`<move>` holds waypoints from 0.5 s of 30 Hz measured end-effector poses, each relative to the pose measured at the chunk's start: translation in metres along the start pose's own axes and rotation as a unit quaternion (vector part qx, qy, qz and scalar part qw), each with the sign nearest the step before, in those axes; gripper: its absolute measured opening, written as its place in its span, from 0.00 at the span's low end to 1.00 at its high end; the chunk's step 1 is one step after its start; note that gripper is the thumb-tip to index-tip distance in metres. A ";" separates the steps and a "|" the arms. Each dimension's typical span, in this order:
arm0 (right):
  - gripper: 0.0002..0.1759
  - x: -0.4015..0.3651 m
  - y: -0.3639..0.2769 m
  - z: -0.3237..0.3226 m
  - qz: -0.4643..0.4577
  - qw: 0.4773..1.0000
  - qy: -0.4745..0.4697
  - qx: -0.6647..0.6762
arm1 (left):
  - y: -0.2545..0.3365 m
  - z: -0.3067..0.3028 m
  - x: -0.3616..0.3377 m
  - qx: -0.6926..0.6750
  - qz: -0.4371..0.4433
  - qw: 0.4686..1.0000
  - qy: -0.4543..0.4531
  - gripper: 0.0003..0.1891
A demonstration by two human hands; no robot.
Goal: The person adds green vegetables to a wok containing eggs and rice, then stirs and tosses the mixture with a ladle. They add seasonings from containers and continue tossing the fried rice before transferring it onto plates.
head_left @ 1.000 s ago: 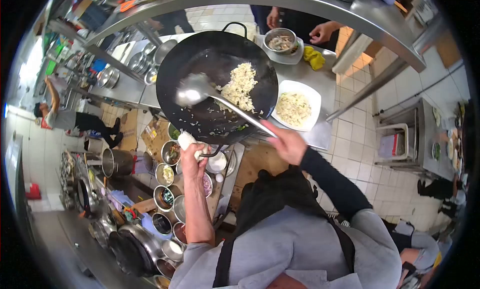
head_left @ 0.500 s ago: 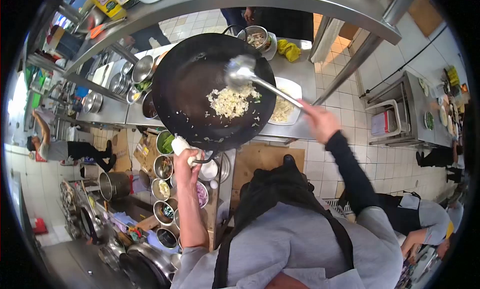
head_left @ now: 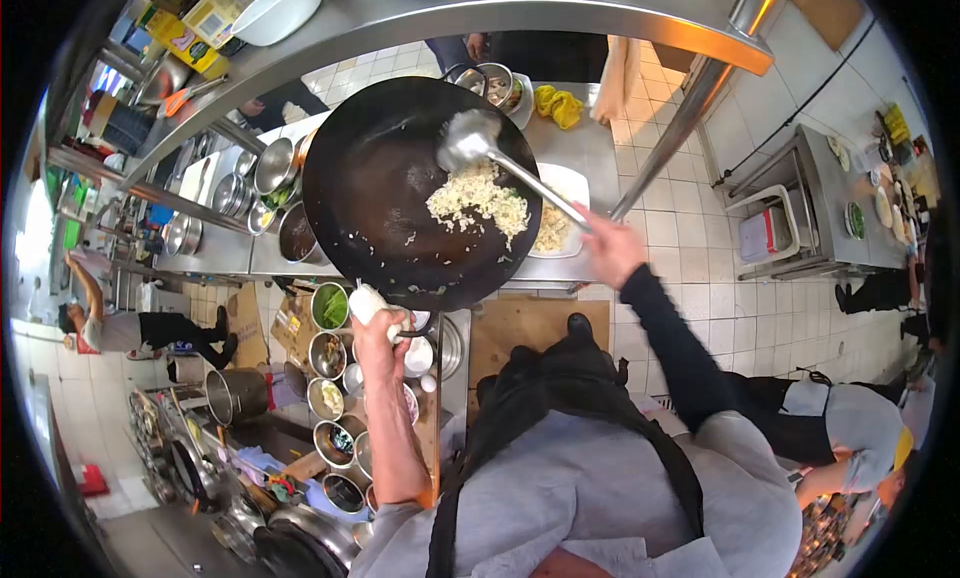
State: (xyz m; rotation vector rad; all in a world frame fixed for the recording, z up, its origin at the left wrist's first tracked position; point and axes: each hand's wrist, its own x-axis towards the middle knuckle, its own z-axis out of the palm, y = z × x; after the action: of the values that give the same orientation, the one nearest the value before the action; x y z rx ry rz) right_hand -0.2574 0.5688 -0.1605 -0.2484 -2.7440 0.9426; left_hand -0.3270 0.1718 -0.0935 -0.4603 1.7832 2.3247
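A large black wok [head_left: 370, 168] fills the middle of the view. My left hand [head_left: 380, 346] grips its near handle with a white cloth [head_left: 367, 303] bunched around it. Pale rice with green bits [head_left: 480, 198] lies in the right part of the wok, with stray grains toward the near rim. In my right hand [head_left: 612, 248], fingers wrapped round the handle, is a metal ladle [head_left: 468, 143] whose bowl is over the wok, just beyond the rice. A white dish [head_left: 572, 186] holding more rice stands beside the wok, partly hidden by the ladle handle.
Metal bowls of ingredients, one with greens [head_left: 329, 306], line the left side. A pot of pale pieces [head_left: 490, 86] and a yellow cloth [head_left: 558, 108] sit behind the wok. A steel shelf [head_left: 480, 16] crosses overhead. Other people stand left, right and beyond the counter.
The rice has spread toward the wok's right side. The ladle bowl and my right hand have shifted slightly left in view. My left hand still grips the handle.
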 end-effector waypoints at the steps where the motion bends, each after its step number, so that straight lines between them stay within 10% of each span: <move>1: 0.33 0.006 -0.029 0.016 0.076 0.994 -0.022 0.080 | -0.002 0.005 -0.002 0.014 -0.010 1.000 -0.001 0.13; 5: 0.36 -0.028 -0.014 0.053 0.050 0.975 -0.048 0.213 | -0.005 0.016 0.000 0.014 -0.014 1.000 -0.004 0.11; 9: 0.36 -0.080 0.079 -0.032 -0.037 0.996 -0.073 -0.030 | 0.007 0.020 0.007 0.014 -0.035 0.999 -0.038 0.08; 12: 0.36 -0.047 0.031 -0.070 0.029 0.976 -0.065 -0.204 | 0.006 0.016 0.006 0.035 -0.015 0.999 -0.023 0.10; 15: 0.36 -0.006 0.017 0.015 0.030 0.999 0.039 -0.008 | -0.004 0.021 -0.006 0.067 -0.020 0.997 0.028 0.13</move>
State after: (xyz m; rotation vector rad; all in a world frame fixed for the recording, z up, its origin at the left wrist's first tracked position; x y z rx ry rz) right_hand -0.2539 0.5712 -0.1837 -0.3644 -2.6882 0.9065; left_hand -0.3227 0.1935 -0.0903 -0.5406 1.9225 2.1685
